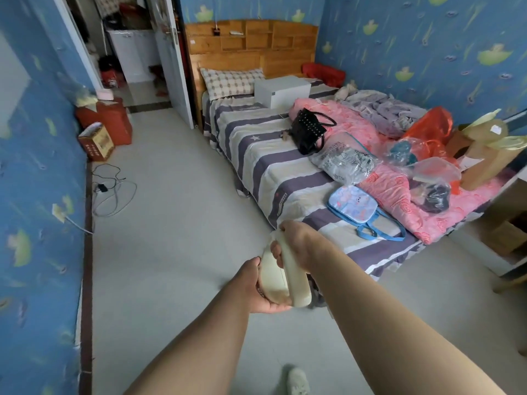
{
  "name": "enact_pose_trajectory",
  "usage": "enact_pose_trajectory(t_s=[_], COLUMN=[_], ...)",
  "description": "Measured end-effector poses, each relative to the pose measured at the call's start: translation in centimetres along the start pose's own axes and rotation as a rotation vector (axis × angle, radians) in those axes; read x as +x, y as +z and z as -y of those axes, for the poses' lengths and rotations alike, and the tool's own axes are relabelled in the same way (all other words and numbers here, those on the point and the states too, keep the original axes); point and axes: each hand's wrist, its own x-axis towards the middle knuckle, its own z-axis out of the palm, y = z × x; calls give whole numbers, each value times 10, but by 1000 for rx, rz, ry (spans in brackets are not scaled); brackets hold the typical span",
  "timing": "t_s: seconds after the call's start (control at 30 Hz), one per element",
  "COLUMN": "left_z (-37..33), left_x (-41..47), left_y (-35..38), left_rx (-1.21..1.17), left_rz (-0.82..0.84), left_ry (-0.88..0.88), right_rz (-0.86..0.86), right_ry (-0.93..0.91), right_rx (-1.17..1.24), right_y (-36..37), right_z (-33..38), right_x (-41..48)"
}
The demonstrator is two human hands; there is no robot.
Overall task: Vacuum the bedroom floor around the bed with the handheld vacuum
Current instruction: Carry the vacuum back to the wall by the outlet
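– While both hands are on the handheld vacuum [281,276], what is the floor like?
– Pale grey and smooth. The floor [176,223] runs as a wide strip between the bed [256,155] and the left wall with its blue wallpaper [37,166], up to an open door [171,61] beside the wooden headboard [251,44]
– Where exactly is the vacuum?
– Held in the air just off the near corner of the bed, above the floor. The right hand [296,243] is wrapped round its handle from above; the left hand [253,286] cups the cream body from the side and below, fingers curled against it
– What crowds the edges?
– Along the left wall a red box [114,121] stands with a brown carton [97,143] just beside it, then loose cables [114,192] lie coiled near a wall socket [58,212]. The striped sheet hangs over the bed's side, close to the floor. At far right, white-edged furniture [510,189] stands near the bed's foot with a narrow passage between. One pale shoe [298,382] shows at the bottom edge
– And on the bed?
– A pillow [231,81], a white box [282,91], a black handbag [309,131], a pink quilt [399,201] and a blue bag [353,208]
– Any writing?
– The carton has print on its side, and a clear plastic packet [346,163] on the bed carries dark lettering; both are too small to read
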Motion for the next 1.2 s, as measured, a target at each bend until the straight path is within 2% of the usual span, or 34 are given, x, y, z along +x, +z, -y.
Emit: enact_pose_trajectory(t_s=[0.3,0.63,1.07,1.2], left_z=[-84,-202,-335,-392], left_x=[27,63,83,91], left_y=[23,73,59,35], left_rx=[-142,-384,-561,-657], left_rz=[-45,-52,-83,-84], left_ry=[142,324,421,382], right_rz=[187,437,590,644], right_ry=[3,-16,-17,14], right_rx=[-189,-476,-710,-790], right_y=[20,44,139,187], right_z=[79,212,305,339], right_x=[79,162,259,290])
